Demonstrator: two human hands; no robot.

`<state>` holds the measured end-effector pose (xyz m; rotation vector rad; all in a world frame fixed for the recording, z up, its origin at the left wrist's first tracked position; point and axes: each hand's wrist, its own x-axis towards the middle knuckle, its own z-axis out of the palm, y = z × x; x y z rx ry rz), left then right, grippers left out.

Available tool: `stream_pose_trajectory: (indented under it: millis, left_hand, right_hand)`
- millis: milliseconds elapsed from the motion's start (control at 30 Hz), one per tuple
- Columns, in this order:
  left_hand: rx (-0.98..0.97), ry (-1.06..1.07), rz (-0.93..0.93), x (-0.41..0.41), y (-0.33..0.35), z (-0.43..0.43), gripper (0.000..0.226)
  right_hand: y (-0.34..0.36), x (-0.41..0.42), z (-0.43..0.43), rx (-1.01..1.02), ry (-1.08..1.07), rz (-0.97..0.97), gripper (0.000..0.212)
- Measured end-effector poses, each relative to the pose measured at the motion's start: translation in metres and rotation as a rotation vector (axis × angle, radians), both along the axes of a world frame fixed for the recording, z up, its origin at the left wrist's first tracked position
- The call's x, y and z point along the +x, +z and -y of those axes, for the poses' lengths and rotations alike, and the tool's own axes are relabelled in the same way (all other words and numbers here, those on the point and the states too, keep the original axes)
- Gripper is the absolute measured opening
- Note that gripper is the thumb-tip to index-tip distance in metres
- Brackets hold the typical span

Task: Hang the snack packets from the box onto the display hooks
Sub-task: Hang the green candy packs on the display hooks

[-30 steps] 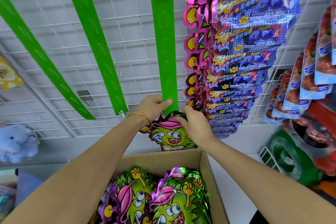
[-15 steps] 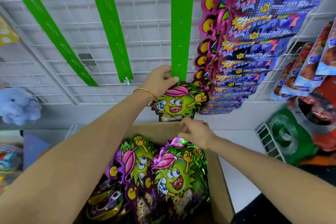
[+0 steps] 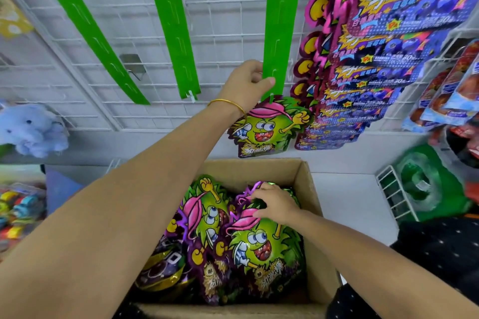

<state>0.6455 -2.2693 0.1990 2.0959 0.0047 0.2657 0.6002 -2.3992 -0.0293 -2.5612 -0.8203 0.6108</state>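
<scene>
A green cartoon-face snack packet point(image 3: 269, 128) hangs from the bottom hook of a green display strip point(image 3: 281, 21). My left hand point(image 3: 246, 84) pinches the lower end of that strip just above the packet. Below, an open cardboard box point(image 3: 311, 199) holds several more of the same green and purple packets point(image 3: 256, 241). My right hand point(image 3: 274, 203) is down in the box, fingers curled onto the top edge of the front packet.
Two more bare green strips point(image 3: 171, 26) hang on the white wire grid point(image 3: 228, 8) to the left. A full strip of purple packets point(image 3: 368, 59) hangs at right. A blue plush toy point(image 3: 31, 129) sits at left; a white rack point(image 3: 394, 194) stands right of the box.
My right hand let go of the hung packet and dropped into the box onto another packet. The left hand stayed on the strip.
</scene>
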Motion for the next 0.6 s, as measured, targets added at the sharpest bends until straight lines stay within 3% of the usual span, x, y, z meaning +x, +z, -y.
stream_pose_trajectory:
  millis: [167, 233, 367, 500, 600]
  left_hand:
    - [0.005, 0.034, 0.021, 0.000, 0.008, 0.001, 0.017]
    - [0.020, 0.033, 0.017, 0.000, 0.011, 0.000, 0.010]
    - [0.063, 0.017, -0.001, -0.002, 0.016, 0.000, 0.022]
    - [0.090, 0.016, -0.019, -0.003, 0.023, 0.002, 0.031]
    - [0.088, 0.003, -0.065, -0.005, 0.029, 0.004, 0.034]
  right_hand:
    - [0.002, -0.001, 0.007, 0.212, -0.123, -0.013, 0.014]
    - [0.021, 0.003, 0.011, 0.319, -0.188, -0.094, 0.019]
    - [0.078, 0.013, 0.024, 0.460, -0.169, -0.289, 0.030]
    - [0.139, 0.025, 0.036, 0.478, -0.148, -0.207, 0.009]
    - [0.181, 0.035, 0.045, 0.481, -0.180, 0.017, 0.023]
